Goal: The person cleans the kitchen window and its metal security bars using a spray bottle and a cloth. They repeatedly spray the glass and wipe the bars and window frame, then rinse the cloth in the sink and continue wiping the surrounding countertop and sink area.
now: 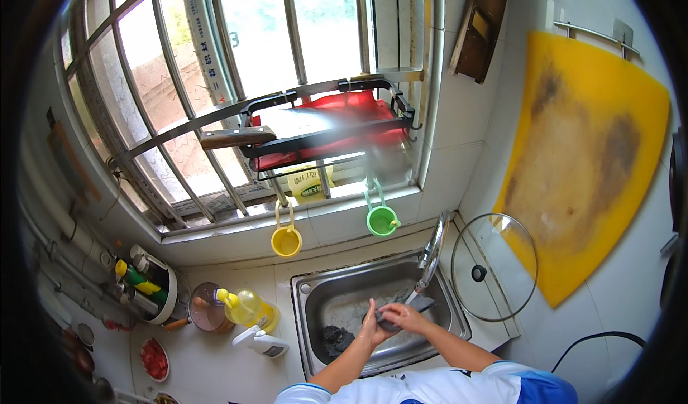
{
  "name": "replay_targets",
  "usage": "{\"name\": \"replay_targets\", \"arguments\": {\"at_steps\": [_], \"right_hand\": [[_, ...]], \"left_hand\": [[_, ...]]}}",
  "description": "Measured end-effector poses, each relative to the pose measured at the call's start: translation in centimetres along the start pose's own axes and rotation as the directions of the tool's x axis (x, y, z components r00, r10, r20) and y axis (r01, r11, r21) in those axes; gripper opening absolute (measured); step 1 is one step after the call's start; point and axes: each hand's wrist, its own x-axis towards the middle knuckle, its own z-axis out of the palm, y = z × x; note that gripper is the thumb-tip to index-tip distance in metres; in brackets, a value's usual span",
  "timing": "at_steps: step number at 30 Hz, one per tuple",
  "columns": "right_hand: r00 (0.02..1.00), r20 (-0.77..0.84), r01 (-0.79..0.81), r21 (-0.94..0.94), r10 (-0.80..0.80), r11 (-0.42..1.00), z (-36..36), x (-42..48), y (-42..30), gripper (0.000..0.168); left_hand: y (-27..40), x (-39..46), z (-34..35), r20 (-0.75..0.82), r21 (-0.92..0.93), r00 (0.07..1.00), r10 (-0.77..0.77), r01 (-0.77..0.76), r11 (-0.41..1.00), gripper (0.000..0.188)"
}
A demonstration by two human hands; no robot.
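Both hands are over the stainless steel sink [317, 318], under the running curved faucet [430, 259]. A wet dark grey cloth [422, 303] is between them; part of it sticks out past my right hand [402, 316]. My left hand [372, 326] holds the cloth from the left with its thumb up, and the fingers of my right hand press on it from above. Another dark, crumpled cloth-like thing [337, 340] lies in the lower left corner of the basin. The fingers hide part of the grey cloth.
Left of the sink stand a yellow soap pump bottle [252, 311], a white bottle [263, 343], a small pan [210, 308] and a bowl of red pieces [155, 359]. A glass lid [494, 283] leans at the right. A rack [328, 138] with a wooden-handled knife [239, 137] hangs above.
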Motion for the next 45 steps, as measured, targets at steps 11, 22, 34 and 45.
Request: {"name": "replay_targets", "arguments": {"at_steps": [11,22,34,45], "right_hand": [[0.864,0.181,-0.419,0.777,0.471,0.47,-4.2,0.1,3.8,0.022],[0.98,-0.172,-0.101,-0.006,0.099,0.995,2.9,0.0,1.1,0.022],[0.964,-0.172,0.08,-0.547,-0.205,0.833,3.5,-0.8,-1.7,0.02],[0.952,-0.273,-0.024,-0.512,-0.136,0.859,3.7,1.0,0.7,0.028]], "left_hand": [[0.0,-1.6,2.8,0.508,-0.131,0.861,0.024,0.05,0.99,0.069],[-2.0,9.2,-6.6,0.232,-0.143,0.972,0.044,-0.011,0.99,0.039],[-2.7,10.5,-6.3,0.377,-0.238,0.86,0.344,-0.269,0.933,0.027],[-1.6,10.2,-5.0,-0.15,0.008,0.881,0.448,-0.452,0.892,0.022]]}}
